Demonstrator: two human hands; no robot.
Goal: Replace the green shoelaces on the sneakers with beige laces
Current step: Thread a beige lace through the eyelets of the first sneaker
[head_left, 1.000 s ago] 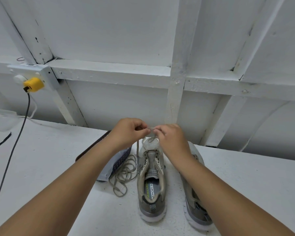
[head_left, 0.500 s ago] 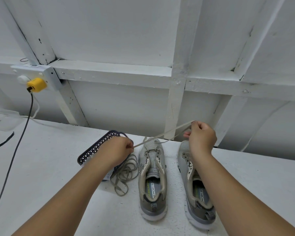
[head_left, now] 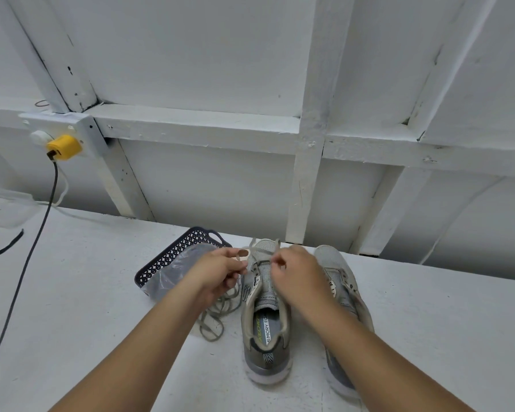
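- The left shoe [head_left: 266, 316] stands heel toward the camera on the white table [head_left: 72, 307]; its upper eyelets look bare, so lacing is judged to be at its first row.
- Just right of that shoe, touching or nearly so, is the right shoe [head_left: 339, 281], partly hidden by the right forearm; it shows no lace at all.
- Just left of the left shoe lies a loose heap of dull greenish laces [head_left: 217, 315], already off the sneakers.
- The left hand [head_left: 220, 270], at the left side of the shoe's forefoot, has its fingers curled and pinches one end of the beige lace [head_left: 263, 248].
- The right hand [head_left: 293, 270], over the shoe's tongue, is also curled, pinching the other end near the eyelets.
- Half a second ago both hands were spread wide with the lace drawn taut across the toe; now they have come back together over the shoe, and the lace sags in two small loops at the toe.
- That suggests the ends were just evened out, and the next crossing through the eyelets can begin.
- Beyond the heap, left of the shoe, a dark basket [head_left: 173, 254] holds a clear bag [head_left: 176, 272].
- Far left of the shoe, a yellow plug [head_left: 63, 147] sits in a wall socket.
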